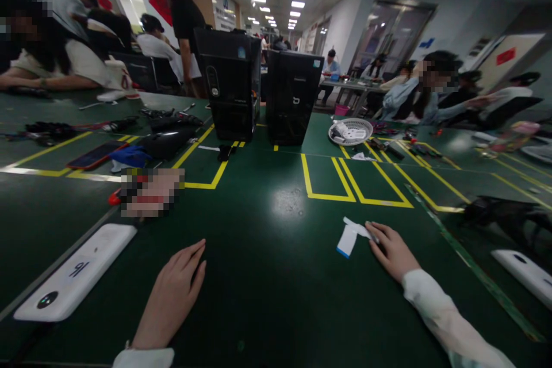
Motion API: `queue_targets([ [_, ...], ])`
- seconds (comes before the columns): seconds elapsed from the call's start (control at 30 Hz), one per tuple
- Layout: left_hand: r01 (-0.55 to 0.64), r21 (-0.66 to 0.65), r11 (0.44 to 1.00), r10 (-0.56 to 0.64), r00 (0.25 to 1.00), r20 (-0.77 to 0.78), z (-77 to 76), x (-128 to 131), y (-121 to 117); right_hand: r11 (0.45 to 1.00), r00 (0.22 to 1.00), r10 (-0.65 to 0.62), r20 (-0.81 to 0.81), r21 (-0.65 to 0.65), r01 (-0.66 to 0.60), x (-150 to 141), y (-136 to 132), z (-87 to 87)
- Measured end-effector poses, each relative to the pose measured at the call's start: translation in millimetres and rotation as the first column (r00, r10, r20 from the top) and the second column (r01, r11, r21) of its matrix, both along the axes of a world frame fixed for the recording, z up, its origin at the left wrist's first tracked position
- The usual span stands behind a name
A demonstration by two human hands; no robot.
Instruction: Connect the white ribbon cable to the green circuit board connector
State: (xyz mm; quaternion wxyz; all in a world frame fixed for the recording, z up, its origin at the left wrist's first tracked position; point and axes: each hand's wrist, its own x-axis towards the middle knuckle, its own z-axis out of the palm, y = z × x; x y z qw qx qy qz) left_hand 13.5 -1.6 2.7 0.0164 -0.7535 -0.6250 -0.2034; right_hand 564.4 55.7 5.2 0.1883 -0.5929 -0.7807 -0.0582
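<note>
My left hand [172, 287] rests low over the green table with its fingers stretched out together and the thumb apart. It is open and holds nothing. On the right, my right hand [393, 250] pinches one end of a white flat ribbon cable [350, 236] between thumb and fingers. The cable is bent into an angle, and a blue strip marks its lower free end. Its held end is partly hidden by the fingers.
A white power bank-like device [81, 267] lies at left, near a phone [97, 154] and dark tools. Two black computer towers [293, 98] stand at the back. A white basket [351, 131] holds small parts. Yellow tape [332, 196] marks the green tabletop [276, 293]. People sit around.
</note>
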Motion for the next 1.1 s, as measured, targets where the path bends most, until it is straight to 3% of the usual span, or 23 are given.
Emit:
queue_targets([
  [0.1,-0.006,-0.010,1.000,0.006,1.000,0.003,0.3,0.6,-0.1,0.980,0.979,0.196,-0.051,-0.014,-0.197,-55.3,18.2,7.0],
  [0.23,-0.024,-0.026,0.999,0.024,1.000,0.008,4.2,3.0,-0.9,0.905,0.902,0.422,-0.094,-0.020,-0.425,-132.1,30.7,14.9],
  [0.37,-0.040,-0.055,0.998,0.040,0.999,0.009,8.4,4.7,-2.3,0.806,0.808,0.576,-0.125,-0.073,-0.587,-197.0,23.8,23.3],
  [0.47,-0.050,-0.063,0.997,0.051,0.999,0.016,10.3,5.4,-2.7,0.722,0.732,0.667,-0.141,-0.122,-0.681,-227.5,9.6,29.3],
  [0.57,-0.051,-0.063,0.997,0.052,0.998,0.018,10.7,6.0,-2.2,0.664,0.682,0.716,-0.148,-0.159,-0.731,-242.7,-4.9,32.8],
  [0.67,-0.061,-0.065,0.996,0.062,0.998,0.007,9.8,6.0,-1.1,0.639,0.662,0.735,-0.150,-0.173,-0.749,-248.1,-13.6,33.4],
  [1.1,-0.051,-0.049,0.997,0.052,0.998,0.022,9.7,6.0,-1.5,0.648,0.686,0.717,-0.125,-0.243,-0.722,-241.7,-19.2,33.7],
])
